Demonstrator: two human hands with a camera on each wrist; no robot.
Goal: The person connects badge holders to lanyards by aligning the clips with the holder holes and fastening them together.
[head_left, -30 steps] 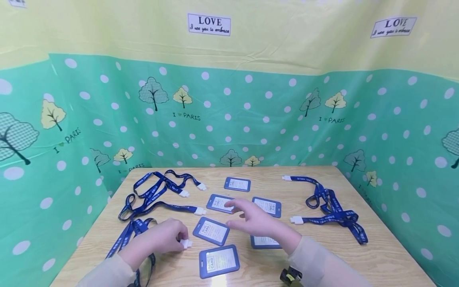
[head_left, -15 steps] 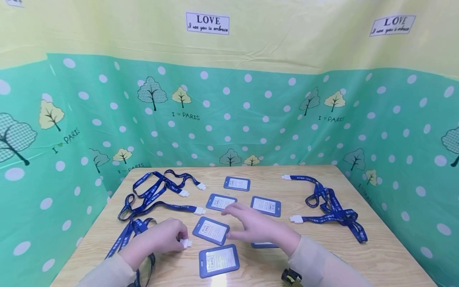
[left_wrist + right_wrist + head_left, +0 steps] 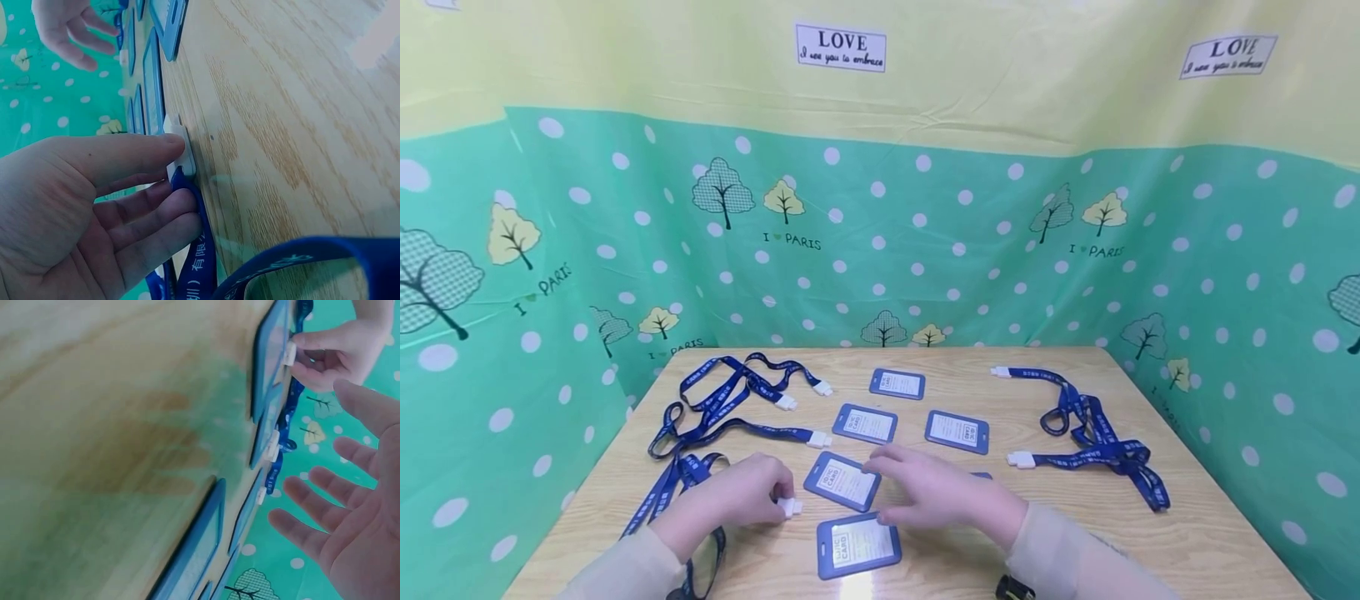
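My left hand (image 3: 737,493) pinches the white clip (image 3: 789,507) of a blue lanyard near the table's front left; in the left wrist view the thumb lies on the clip (image 3: 181,147), with the blue strap (image 3: 199,250) beneath the fingers. My right hand (image 3: 936,492) hovers with spread fingers over the right edges of two blue card holders, the upper one (image 3: 842,481) and the front one (image 3: 859,546). It holds nothing, as the right wrist view of the hand (image 3: 350,500) shows. Another holder (image 3: 981,475) is mostly hidden behind it.
Further back on the wooden table (image 3: 947,367) lie three more card holders, one (image 3: 897,384) the farthest. Tangled blue lanyards (image 3: 722,408) with white clips spread at the left, and others (image 3: 1105,442) at the right. A patterned curtain (image 3: 850,275) stands behind the table.
My right hand has moved toward the front of the table, uncovering the middle card holder and reaching over the front one's edge. My left hand has stayed on the clip.
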